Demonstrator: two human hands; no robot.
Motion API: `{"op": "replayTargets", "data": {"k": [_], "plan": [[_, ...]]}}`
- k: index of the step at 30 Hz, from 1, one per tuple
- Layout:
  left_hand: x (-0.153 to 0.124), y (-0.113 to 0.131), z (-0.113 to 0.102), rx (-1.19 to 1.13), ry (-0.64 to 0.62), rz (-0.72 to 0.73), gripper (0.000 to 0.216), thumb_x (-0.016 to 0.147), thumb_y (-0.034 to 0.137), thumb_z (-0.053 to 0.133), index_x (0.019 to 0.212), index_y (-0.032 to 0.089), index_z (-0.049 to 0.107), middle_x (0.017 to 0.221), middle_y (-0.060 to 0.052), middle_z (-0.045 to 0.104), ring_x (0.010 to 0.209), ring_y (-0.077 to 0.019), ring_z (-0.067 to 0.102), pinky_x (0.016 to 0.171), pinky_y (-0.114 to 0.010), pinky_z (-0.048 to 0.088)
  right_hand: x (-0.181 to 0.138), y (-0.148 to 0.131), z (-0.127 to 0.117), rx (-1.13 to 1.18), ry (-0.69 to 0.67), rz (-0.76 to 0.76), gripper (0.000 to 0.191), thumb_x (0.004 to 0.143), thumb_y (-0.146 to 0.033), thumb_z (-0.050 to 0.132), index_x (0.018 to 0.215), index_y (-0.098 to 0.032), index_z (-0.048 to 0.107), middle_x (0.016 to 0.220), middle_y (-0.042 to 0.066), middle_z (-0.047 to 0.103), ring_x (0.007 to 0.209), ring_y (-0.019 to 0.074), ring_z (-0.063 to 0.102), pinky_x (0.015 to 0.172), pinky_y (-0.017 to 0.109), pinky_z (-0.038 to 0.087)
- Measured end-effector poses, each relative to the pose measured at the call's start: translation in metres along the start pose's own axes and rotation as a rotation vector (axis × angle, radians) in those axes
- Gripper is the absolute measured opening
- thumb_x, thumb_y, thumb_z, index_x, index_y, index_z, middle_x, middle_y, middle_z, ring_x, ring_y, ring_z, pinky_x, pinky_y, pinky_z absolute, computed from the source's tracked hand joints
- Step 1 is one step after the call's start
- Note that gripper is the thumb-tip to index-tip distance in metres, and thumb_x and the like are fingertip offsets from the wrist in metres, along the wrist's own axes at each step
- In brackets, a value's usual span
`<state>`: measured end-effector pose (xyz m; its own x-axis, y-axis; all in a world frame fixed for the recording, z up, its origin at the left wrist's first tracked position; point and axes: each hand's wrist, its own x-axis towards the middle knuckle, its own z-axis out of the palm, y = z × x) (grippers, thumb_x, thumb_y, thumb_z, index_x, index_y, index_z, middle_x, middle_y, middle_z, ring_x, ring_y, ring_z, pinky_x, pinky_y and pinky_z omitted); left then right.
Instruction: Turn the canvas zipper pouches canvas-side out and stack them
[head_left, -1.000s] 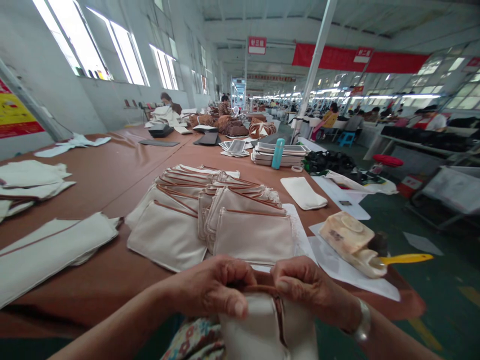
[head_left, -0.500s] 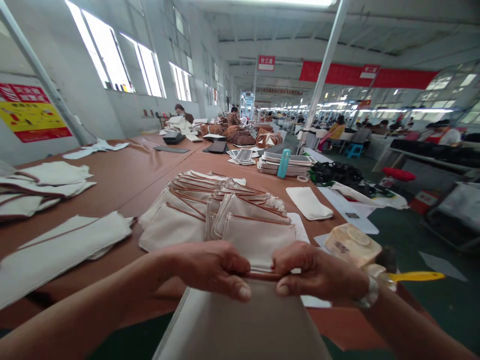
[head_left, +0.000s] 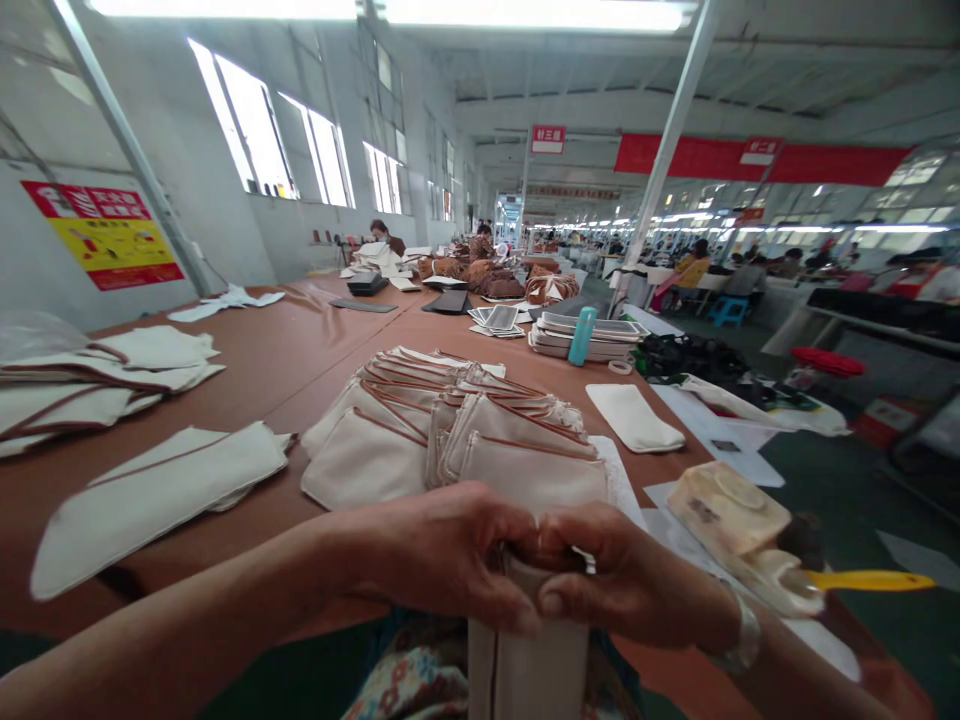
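Two hands are held close together at the near edge of the brown worktop [head_left: 277, 345], and one cream piece [head_left: 544, 650] is gripped between them. Its upper end is pinched by the thumb and fingers of both the left hand [head_left: 480, 555] and the right hand [head_left: 607, 575]; the rest is hung below, in front of patterned clothing [head_left: 416, 670]. How the edge is folded cannot be told, since it is largely covered by the fingers.

If the pinch is pressed unevenly, the edge could be left creased or pulled askew. Should either grip be loosened too soon, the piece could be dropped toward the lap, as no support is seen beneath it. Overlapping cream pieces [head_left: 364, 450] are piled just beyond the hands and could be disarranged by a forward push of the knuckles. On the right, a stained container [head_left: 731, 505] is set near the worktop's edge with a yellow handle [head_left: 874, 581] projecting outward; by a swing of the right arm it could be knocked, and pale material marked if its contents are wet.
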<state>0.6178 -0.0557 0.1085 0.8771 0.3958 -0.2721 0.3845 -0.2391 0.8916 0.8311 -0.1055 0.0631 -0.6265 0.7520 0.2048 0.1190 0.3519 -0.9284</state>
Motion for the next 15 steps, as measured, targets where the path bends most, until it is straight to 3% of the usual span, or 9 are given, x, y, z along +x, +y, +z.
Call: {"op": "replayTargets", "data": {"k": [3,7,11,15], "plan": [[-0.003,-0.019,-0.003,-0.258,0.002,-0.092,0.045,0.056,0.032,0.089,0.088,0.016,0.061,0.075,0.004,0.052,0.067,-0.0124,0.045,0.054,-0.019,0.034,-0.009,0.008,-0.003,0.038,0.089,0.012,0.039,0.087,-0.040,0.069,0.070,-0.020,0.040,0.069,-0.005,0.035,0.065,0.0115,0.031,0.058,0.025,0.028],[-0.008,-0.013,0.006,-0.472,0.067,0.013,0.035,0.069,0.033,0.084,0.090,0.014,0.063,0.081,0.001,0.055,0.072,-0.0124,0.048,0.061,-0.019,0.038,-0.017,-0.003,-0.014,0.031,0.078,0.009,0.033,0.090,-0.039,0.065,0.072,-0.019,0.045,0.072,-0.003,0.041,0.067,0.0129,0.036,0.061,0.026,0.031],[-0.010,0.007,0.012,-0.391,0.074,0.135,0.025,0.074,0.025,0.080,0.090,0.015,0.062,0.080,0.004,0.053,0.070,-0.0093,0.042,0.059,-0.017,0.033,-0.019,-0.019,-0.010,-0.043,0.109,0.031,0.020,0.094,-0.039,0.059,0.093,-0.020,0.057,0.085,0.001,0.050,0.077,0.0157,0.044,0.067,0.026,0.037],[0.000,-0.005,0.013,-0.334,0.063,0.091,0.031,0.068,0.025,0.081,0.088,0.015,0.060,0.075,0.005,0.046,0.068,-0.0100,0.037,0.057,-0.019,0.030,-0.022,-0.007,0.003,-0.038,0.169,0.044,0.021,0.096,-0.039,0.058,0.090,-0.020,0.053,0.083,-0.001,0.048,0.074,0.0141,0.042,0.066,0.025,0.037]]}}
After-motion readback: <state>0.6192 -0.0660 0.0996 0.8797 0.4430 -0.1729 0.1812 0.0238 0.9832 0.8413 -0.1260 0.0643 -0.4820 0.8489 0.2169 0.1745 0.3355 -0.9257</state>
